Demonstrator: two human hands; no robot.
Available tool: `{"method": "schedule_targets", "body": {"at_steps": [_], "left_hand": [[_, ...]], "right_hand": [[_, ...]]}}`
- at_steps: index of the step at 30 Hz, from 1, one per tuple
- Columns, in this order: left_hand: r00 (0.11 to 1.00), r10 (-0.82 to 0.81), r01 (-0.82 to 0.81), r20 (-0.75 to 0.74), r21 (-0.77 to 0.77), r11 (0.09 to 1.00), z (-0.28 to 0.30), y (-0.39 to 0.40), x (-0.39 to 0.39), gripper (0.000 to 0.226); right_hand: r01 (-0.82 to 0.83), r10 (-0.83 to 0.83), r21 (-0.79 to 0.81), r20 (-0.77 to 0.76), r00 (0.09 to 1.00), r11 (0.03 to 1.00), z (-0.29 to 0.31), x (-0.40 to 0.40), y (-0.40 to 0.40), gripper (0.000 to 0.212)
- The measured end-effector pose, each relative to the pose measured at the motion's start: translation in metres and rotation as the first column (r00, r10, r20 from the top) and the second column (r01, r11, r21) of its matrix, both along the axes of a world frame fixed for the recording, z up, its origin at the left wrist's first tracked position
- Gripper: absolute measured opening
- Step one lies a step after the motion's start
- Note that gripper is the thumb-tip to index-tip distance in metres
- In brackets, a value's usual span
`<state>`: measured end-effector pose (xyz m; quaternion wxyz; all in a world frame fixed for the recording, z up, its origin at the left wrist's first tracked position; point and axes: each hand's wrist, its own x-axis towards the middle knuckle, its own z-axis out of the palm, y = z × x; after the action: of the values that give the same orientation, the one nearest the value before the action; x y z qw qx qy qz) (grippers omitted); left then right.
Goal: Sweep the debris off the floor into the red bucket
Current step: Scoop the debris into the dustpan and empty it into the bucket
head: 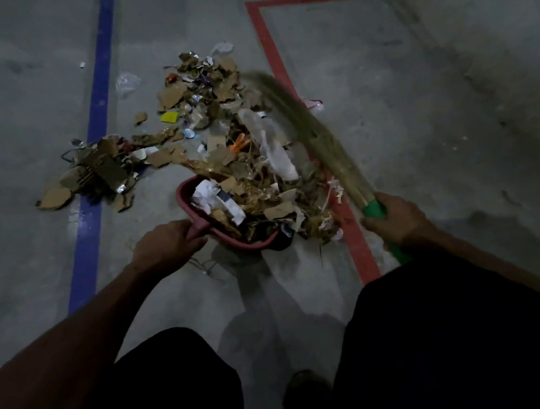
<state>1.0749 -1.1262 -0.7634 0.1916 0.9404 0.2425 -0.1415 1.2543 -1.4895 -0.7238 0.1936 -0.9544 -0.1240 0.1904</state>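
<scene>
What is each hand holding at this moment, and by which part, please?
Left hand holds the red bucket by its rim; right hand holds the broom by its green handle.

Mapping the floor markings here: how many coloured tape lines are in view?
2: a blue line left of the debris, and a red line cornering at its right, partly hidden.

We see a blue line (92,176) and a red line (267,48) painted on the grey floor (420,122).
</scene>
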Motion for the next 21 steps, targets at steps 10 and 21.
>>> {"method": "schedule_targets", "body": {"at_steps": [10, 21], "left_hand": [[0.998, 0.060, -0.060, -0.006, 0.018, 0.998, 0.001, 0.000, -0.010, 0.038], [0.986, 0.164, -0.166, 0.035, 0.044, 0.985, 0.003, -0.002, -0.013, 0.043]], "right_hand": [[-0.151, 0.150, -0.140, -0.022, 0.988, 0.979, 0.003, 0.022, 0.026, 0.033], [-0.328, 0.371, -0.275, 0.120, 0.921, 0.904, -0.003, 0.013, 0.035, 0.052]]}}
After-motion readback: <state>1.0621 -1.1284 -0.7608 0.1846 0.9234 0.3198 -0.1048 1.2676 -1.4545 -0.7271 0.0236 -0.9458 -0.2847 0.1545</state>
